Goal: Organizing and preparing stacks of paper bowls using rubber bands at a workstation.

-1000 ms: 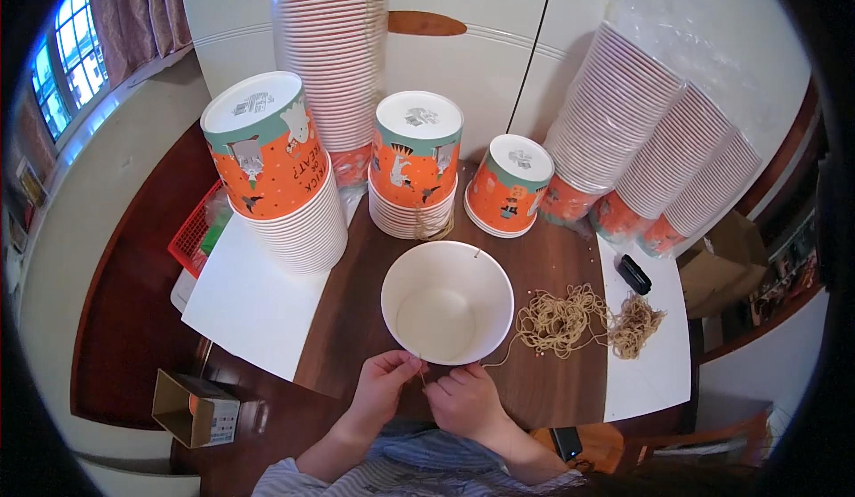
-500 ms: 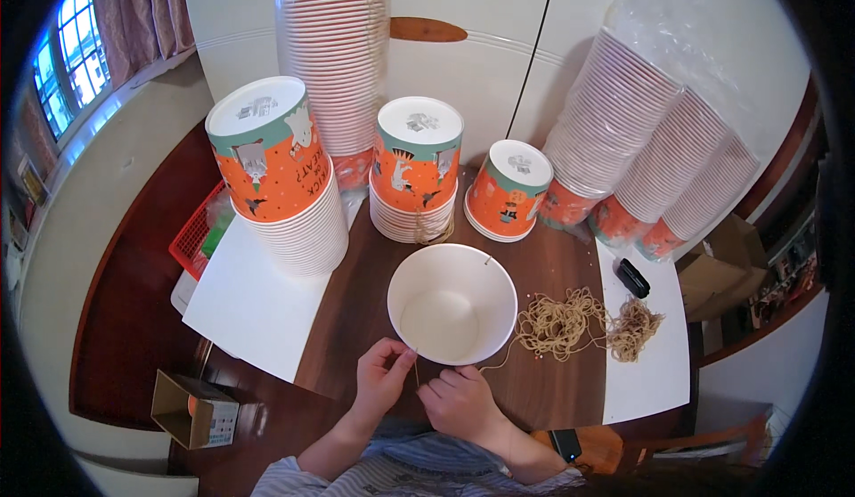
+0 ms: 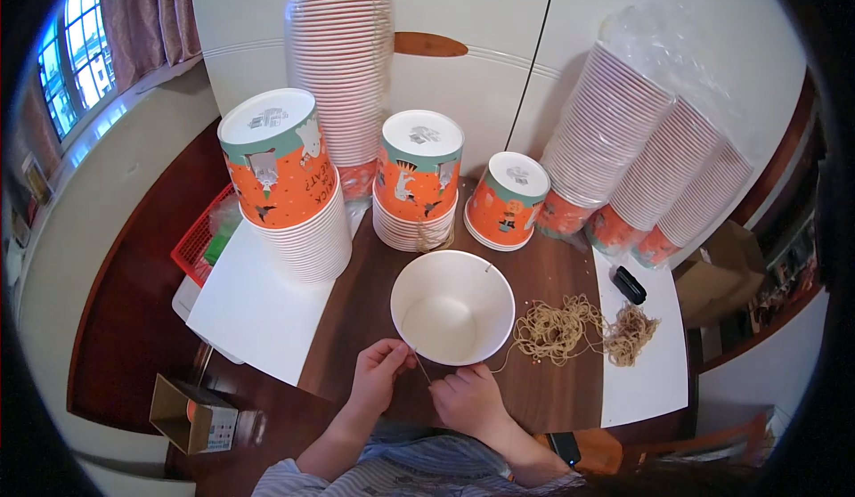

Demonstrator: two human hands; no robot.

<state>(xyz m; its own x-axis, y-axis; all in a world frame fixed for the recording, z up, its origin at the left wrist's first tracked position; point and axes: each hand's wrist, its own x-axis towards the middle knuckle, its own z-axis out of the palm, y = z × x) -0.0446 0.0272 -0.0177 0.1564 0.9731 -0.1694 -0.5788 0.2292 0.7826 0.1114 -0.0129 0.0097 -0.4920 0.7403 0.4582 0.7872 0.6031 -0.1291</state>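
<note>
A white-lined paper bucket [image 3: 452, 274] stands upright in front of me, its open mouth toward me. My left hand [image 3: 383, 374] pinches a thin tan cord [image 3: 421, 368] at the bucket's near rim, by the left. My right hand [image 3: 468, 399] is closed on the same cord just below the rim, its knuckles close to the bucket. Between the hands a short length of cord slants down to the right. From the right hand it runs on to a loose tan pile of cord [image 3: 559, 329]. A bit of cord [image 3: 489, 267] shows at the far right rim.
Inverted orange bucket stacks [image 3: 278, 185], [image 3: 419, 172], [image 3: 506, 203] line the table's far side. Plastic-wrapped stacks [image 3: 343, 78], [image 3: 610, 132] rise behind them. A second cord bundle [image 3: 631, 335] and a black object [image 3: 629, 285] lie on white board [image 3: 646, 381]. An open carton [image 3: 191, 417] sits lower left.
My right hand has shifted slightly right, and the cord between my hands now slants instead of hanging nearly straight down. The whole view has tilted a little.
</note>
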